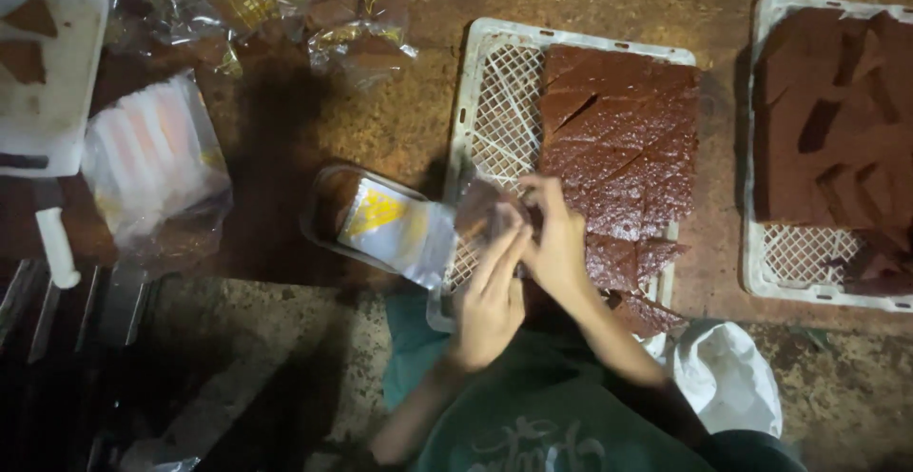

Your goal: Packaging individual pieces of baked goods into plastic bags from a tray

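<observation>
The left hand (490, 296) and right hand (554, 244) meet at the near edge of a white lattice tray (495, 101), fingers pressed close together. Between them they pinch a brown cake piece (480, 211) at the mouth of a clear plastic wrapper (395, 230) with a yellow print. The left hand's fingers lie long and nearly straight against the piece; the right hand's fingers curl over it from the other side, closed on it. The wrapper trails away to the left of the hands, lying on the brown surface (380, 120).

Just right of the hands, in the same tray, sits a slab of brown cake (623, 149) scored into pieces, touching the right hand's edge. Farther right, well apart, a second white tray (799, 263) carries more cut cake. A white bag (728, 377) lies near the right forearm. To the far left are a packet of stacked wrappers (152, 158), a white-handled knife (55, 244) and a white board (57, 101).
</observation>
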